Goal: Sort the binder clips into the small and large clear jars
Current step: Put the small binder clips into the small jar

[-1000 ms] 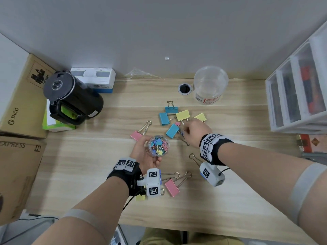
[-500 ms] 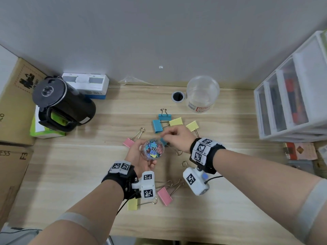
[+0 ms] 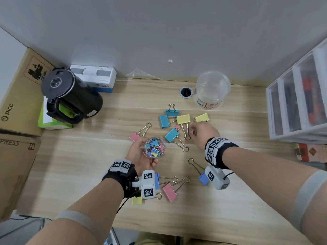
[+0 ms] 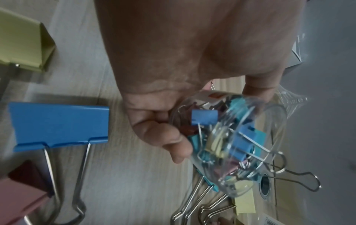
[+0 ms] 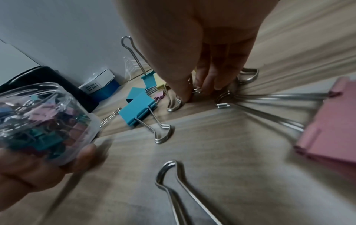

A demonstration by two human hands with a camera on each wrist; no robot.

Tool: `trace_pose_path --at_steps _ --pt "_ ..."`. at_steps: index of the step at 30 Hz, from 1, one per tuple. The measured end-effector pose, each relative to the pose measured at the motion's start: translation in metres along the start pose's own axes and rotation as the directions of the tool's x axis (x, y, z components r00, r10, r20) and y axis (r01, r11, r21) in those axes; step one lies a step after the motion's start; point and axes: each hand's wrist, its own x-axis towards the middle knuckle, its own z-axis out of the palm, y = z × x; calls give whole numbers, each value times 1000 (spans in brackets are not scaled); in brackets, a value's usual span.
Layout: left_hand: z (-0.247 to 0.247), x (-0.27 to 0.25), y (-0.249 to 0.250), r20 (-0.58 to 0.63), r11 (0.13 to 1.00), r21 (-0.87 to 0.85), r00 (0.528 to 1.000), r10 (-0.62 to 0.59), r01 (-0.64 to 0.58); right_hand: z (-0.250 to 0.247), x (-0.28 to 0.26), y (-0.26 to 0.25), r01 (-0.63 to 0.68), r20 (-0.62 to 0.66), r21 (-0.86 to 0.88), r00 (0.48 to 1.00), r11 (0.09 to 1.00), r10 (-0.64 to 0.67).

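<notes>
At the far left, cardboard boxes [image 3: 16, 96] are stacked beside a black kettle [image 3: 70, 96] lying on its side on the wooden desk [image 3: 70, 165]. Nearer the middle, the small clear jar [image 3: 155, 147], crowded with little coloured binder clips, is cradled above the desk in the left hand [image 3: 141, 154], the fingers being curled round its wall. Below that wrist a large blue clip [image 4: 57, 123], a large pink clip [image 3: 169, 191] and a yellow one [image 3: 137, 200] are laid on the desk. Past the jar, a teal clip [image 3: 171, 135], two yellow clips [image 3: 183, 119] and a small pink clip [image 3: 177, 127] are scattered. To the right, a small pink clip [image 3: 192, 132] is pinched at the desk surface by the fingertips of the right hand [image 3: 203, 133]. Behind it, near the wall, the large clear jar [image 3: 212, 89] is stood beside a cable hole [image 3: 185, 91]. A white drawer unit [image 3: 297, 103] is set at the far right
</notes>
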Motion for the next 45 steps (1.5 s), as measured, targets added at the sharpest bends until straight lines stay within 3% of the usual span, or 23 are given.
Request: trace_pose_path --at_steps 4,8,11,17,25,33,38,45 --pt "-1 0 1 -2 1000 -2 1000 -4 4 2 -1 -2 -21 -11 23 1000 1000 21" --pt "0 0 1 2 1000 -6 1000 3 -3 -7 -6 -14 155 -100 152 985 976 -141" --pt "1 0 2 9 1000 -13 1000 3 -3 -7 0 -25 223 -42 89 975 971 -220" --pt "-9 0 -2 -9 1000 -29 1000 1 -1 -10 10 -43 206 185 -96 965 974 -186" --pt "-26 0 -6 -15 999 -45 1000 18 -19 -7 18 -48 260 267 -220 943 940 -198" --pt "-24 4 -6 -31 999 -41 999 20 -21 5 20 -35 230 137 -167 968 959 -209" --pt "-19 7 -4 -31 999 -29 999 16 -16 5 14 -30 176 111 -140 981 974 -161" --pt "-20 5 -4 -31 999 -38 999 22 -23 -1 9 -25 222 145 -146 969 964 -201"
